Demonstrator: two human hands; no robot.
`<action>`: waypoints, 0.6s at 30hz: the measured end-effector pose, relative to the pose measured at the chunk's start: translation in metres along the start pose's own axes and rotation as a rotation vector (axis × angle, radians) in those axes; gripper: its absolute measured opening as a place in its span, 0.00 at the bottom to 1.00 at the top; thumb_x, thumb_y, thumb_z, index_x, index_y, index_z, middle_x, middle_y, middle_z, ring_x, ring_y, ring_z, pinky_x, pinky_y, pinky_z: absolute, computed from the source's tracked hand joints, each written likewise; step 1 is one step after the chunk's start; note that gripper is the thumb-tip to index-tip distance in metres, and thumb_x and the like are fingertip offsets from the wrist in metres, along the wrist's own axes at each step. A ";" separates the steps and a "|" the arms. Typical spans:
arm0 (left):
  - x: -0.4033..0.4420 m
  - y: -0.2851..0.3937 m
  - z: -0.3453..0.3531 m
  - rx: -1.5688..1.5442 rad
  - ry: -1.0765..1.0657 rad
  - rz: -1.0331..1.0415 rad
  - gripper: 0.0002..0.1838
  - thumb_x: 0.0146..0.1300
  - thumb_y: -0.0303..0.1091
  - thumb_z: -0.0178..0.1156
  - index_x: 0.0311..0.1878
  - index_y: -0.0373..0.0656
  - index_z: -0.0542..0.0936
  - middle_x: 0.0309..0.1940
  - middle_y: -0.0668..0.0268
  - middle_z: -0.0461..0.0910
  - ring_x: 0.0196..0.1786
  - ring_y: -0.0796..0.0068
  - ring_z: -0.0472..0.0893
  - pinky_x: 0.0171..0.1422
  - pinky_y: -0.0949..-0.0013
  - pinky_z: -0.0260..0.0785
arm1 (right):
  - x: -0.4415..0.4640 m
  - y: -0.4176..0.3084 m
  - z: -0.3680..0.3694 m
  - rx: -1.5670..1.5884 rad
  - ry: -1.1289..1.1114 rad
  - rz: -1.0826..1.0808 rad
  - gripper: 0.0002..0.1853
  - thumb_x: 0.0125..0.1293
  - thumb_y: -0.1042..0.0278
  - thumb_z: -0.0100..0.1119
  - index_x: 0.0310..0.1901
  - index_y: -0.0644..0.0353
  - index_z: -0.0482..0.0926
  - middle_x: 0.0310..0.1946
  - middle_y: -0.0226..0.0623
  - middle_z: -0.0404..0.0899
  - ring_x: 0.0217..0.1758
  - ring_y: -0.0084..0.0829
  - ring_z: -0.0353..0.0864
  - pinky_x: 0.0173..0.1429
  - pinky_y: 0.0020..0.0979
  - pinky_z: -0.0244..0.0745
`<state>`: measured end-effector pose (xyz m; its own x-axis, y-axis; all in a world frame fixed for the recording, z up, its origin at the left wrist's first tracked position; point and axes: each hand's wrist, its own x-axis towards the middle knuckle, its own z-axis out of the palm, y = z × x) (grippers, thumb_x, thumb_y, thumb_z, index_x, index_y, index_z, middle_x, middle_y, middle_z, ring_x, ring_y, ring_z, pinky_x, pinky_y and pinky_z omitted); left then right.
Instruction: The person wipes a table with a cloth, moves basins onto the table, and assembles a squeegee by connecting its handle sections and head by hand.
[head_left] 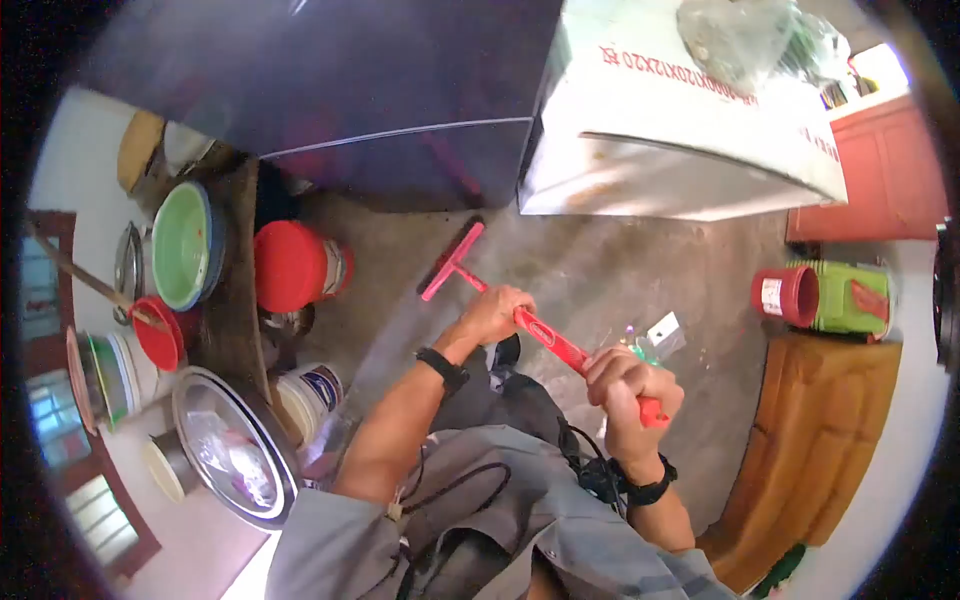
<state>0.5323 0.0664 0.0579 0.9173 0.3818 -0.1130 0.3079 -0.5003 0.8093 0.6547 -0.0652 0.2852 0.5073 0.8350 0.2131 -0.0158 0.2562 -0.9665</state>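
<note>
A red-handled brush (550,340) with a pink T-shaped head runs slantwise across the middle of the view. Its dark-edged head rests at the floor (420,240) near the dark cabinet. My left hand (497,314) is wrapped round the shaft partway down. Closed round the upper end of the handle is my right hand (632,385), with the red tip sticking out past it. Beside my right hand, a white card (663,330) and small bits of litter lie on the floor.
A dark cabinet (400,90) and a white box (680,150) stand ahead. To the left are a red bucket (290,266), a green basin (181,245) and a metal basin (232,450). On the right, a maroon bin (785,296) stands beyond a brown sofa (820,440).
</note>
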 end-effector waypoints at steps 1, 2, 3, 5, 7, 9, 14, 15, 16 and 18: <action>0.000 0.001 -0.004 -0.002 -0.025 0.010 0.09 0.53 0.34 0.63 0.36 0.43 0.80 0.33 0.58 0.81 0.41 0.55 0.80 0.46 0.59 0.72 | 0.001 -0.002 -0.002 -0.040 -0.094 -0.081 0.15 0.61 0.81 0.51 0.18 0.61 0.64 0.17 0.33 0.70 0.23 0.27 0.71 0.36 0.34 0.72; -0.001 -0.002 -0.009 0.019 -0.032 -0.022 0.08 0.53 0.34 0.63 0.36 0.43 0.81 0.33 0.58 0.81 0.42 0.55 0.80 0.46 0.58 0.72 | -0.001 0.002 -0.004 -0.005 -0.104 -0.065 0.14 0.61 0.81 0.52 0.18 0.61 0.65 0.18 0.34 0.71 0.23 0.28 0.72 0.35 0.35 0.72; 0.000 -0.006 -0.015 0.041 -0.036 -0.051 0.08 0.53 0.33 0.63 0.36 0.44 0.81 0.33 0.58 0.82 0.42 0.55 0.80 0.46 0.57 0.72 | -0.005 0.012 -0.003 -0.016 -0.081 -0.065 0.14 0.61 0.81 0.52 0.18 0.61 0.65 0.18 0.34 0.71 0.23 0.28 0.72 0.35 0.35 0.72; 0.005 -0.026 -0.003 0.040 -0.098 -0.051 0.07 0.54 0.34 0.61 0.36 0.45 0.81 0.34 0.59 0.82 0.42 0.55 0.80 0.46 0.56 0.73 | -0.013 0.033 0.000 0.047 0.162 0.163 0.16 0.62 0.80 0.54 0.18 0.61 0.63 0.19 0.35 0.72 0.23 0.28 0.72 0.35 0.34 0.71; 0.017 -0.027 0.010 0.076 -0.038 -0.126 0.07 0.55 0.34 0.61 0.37 0.47 0.81 0.34 0.59 0.82 0.43 0.55 0.81 0.46 0.56 0.73 | -0.008 0.037 -0.015 0.006 0.279 0.242 0.16 0.63 0.78 0.54 0.19 0.61 0.62 0.18 0.35 0.70 0.24 0.28 0.71 0.33 0.33 0.70; 0.017 -0.012 0.030 0.073 -0.051 -0.160 0.07 0.55 0.35 0.61 0.38 0.47 0.81 0.35 0.59 0.82 0.43 0.55 0.81 0.46 0.57 0.73 | -0.008 0.028 -0.015 -0.014 0.310 0.167 0.17 0.64 0.78 0.53 0.19 0.61 0.61 0.18 0.35 0.69 0.22 0.28 0.69 0.31 0.31 0.68; 0.066 0.016 0.024 -0.070 -0.101 -0.001 0.08 0.56 0.34 0.60 0.39 0.45 0.81 0.37 0.58 0.82 0.44 0.54 0.81 0.47 0.58 0.73 | 0.023 -0.001 -0.026 0.003 0.296 0.027 0.15 0.60 0.80 0.53 0.18 0.61 0.63 0.14 0.35 0.69 0.18 0.29 0.68 0.27 0.32 0.67; 0.073 0.022 0.017 -0.057 -0.100 0.019 0.08 0.56 0.34 0.60 0.39 0.45 0.81 0.37 0.58 0.82 0.44 0.54 0.81 0.47 0.58 0.73 | 0.029 -0.005 -0.027 0.002 0.303 0.005 0.15 0.60 0.80 0.53 0.18 0.61 0.63 0.14 0.35 0.69 0.18 0.29 0.68 0.27 0.32 0.67; 0.075 0.030 0.013 -0.073 -0.037 0.056 0.07 0.56 0.34 0.59 0.37 0.45 0.81 0.35 0.58 0.82 0.42 0.54 0.80 0.45 0.56 0.72 | 0.032 -0.008 -0.029 -0.061 0.198 -0.066 0.14 0.57 0.81 0.56 0.18 0.61 0.63 0.15 0.35 0.69 0.18 0.31 0.69 0.27 0.32 0.67; 0.074 0.037 0.019 -0.131 0.089 0.053 0.07 0.56 0.34 0.59 0.34 0.44 0.81 0.34 0.59 0.82 0.41 0.55 0.80 0.44 0.57 0.72 | 0.039 -0.018 -0.036 -0.161 -0.002 -0.135 0.13 0.49 0.82 0.60 0.17 0.60 0.65 0.16 0.37 0.71 0.19 0.35 0.72 0.27 0.32 0.67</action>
<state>0.6167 0.0616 0.0680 0.9035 0.4280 -0.0213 0.2190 -0.4183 0.8815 0.7060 -0.0552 0.3058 0.4940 0.7994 0.3420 0.1901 0.2845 -0.9396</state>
